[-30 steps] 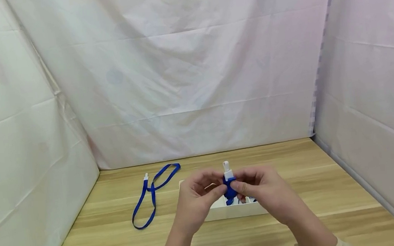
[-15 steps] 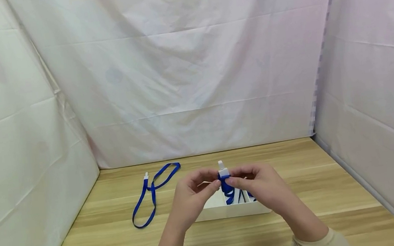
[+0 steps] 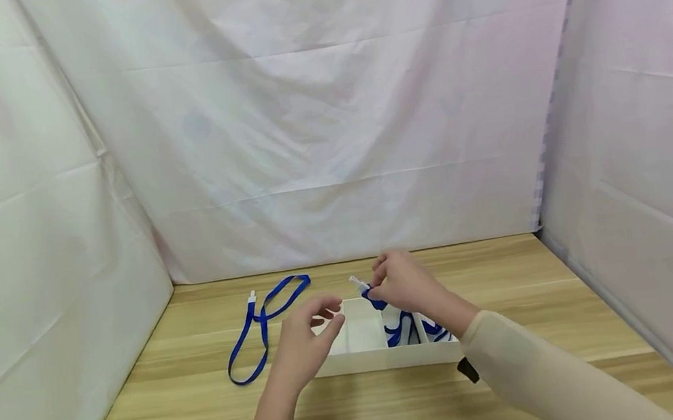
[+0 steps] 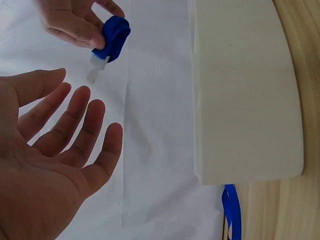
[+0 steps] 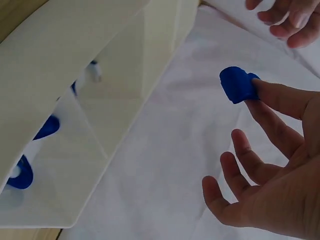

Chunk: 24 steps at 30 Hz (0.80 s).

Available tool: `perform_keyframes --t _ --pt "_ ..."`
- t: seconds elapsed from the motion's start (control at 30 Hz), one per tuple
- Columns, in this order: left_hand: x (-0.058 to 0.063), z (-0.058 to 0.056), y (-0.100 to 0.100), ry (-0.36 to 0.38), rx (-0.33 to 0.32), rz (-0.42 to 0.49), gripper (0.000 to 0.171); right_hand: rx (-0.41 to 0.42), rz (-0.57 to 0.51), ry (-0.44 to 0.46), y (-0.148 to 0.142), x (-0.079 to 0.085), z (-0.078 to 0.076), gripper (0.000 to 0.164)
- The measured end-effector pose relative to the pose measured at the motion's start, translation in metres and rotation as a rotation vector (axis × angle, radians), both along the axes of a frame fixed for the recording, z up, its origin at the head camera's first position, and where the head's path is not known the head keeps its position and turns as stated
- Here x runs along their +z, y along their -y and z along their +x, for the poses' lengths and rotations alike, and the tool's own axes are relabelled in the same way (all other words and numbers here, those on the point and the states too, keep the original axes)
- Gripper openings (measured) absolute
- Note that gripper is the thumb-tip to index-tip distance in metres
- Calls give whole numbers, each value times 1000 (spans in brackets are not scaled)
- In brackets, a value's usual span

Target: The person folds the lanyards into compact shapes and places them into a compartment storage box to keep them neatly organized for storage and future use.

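Note:
My right hand (image 3: 409, 284) pinches a rolled-up blue lanyard (image 4: 116, 37) between thumb and forefinger, above the back of a white divided box (image 3: 389, 359). The lanyard's white clip (image 3: 358, 283) sticks out toward the left; in the right wrist view the blue roll (image 5: 236, 85) shows without its clip. My left hand (image 3: 304, 340) holds nothing; its fingers are spread and slightly bent at the box's left end. In the left wrist view, the left hand's fingertips (image 4: 95, 107) are apart from the clip. More blue lanyards (image 3: 401, 330) lie in the box's right-hand compartments.
Left of the box, a second blue lanyard (image 3: 262, 327) with a white clip lies loosely looped on the wooden table (image 3: 178, 404). White cloth (image 3: 329, 135) hangs behind the table and on both sides.
My left hand has let go of the rolled lanyard and moved left. My right hand has carried it slightly up and left, its clip now tilting left, and more of the box's inside shows.

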<state>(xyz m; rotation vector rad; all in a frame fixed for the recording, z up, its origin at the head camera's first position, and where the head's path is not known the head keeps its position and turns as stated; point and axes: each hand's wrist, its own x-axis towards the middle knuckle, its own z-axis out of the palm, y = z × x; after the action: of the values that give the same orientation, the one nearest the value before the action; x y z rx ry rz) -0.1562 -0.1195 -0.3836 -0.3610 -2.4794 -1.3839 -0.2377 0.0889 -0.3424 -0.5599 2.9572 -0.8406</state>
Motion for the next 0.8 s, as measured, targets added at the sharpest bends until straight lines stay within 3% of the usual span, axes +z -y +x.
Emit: perform_keyframes --t 0.23,0.33,0.53,0.8 --pt "-13 0 13 77 105 -17 18 -42 287 25 16 -30 -25 43" --pt "-16 1 17 86 115 -2 16 -41 319 48 29 -39 -25 51" --pt "-16 3 22 91 129 14 14 -61 337 73 48 -51 -16 43" --pt "-13 4 31 92 159 13 14 -67 306 90 50 -53 -9 42"
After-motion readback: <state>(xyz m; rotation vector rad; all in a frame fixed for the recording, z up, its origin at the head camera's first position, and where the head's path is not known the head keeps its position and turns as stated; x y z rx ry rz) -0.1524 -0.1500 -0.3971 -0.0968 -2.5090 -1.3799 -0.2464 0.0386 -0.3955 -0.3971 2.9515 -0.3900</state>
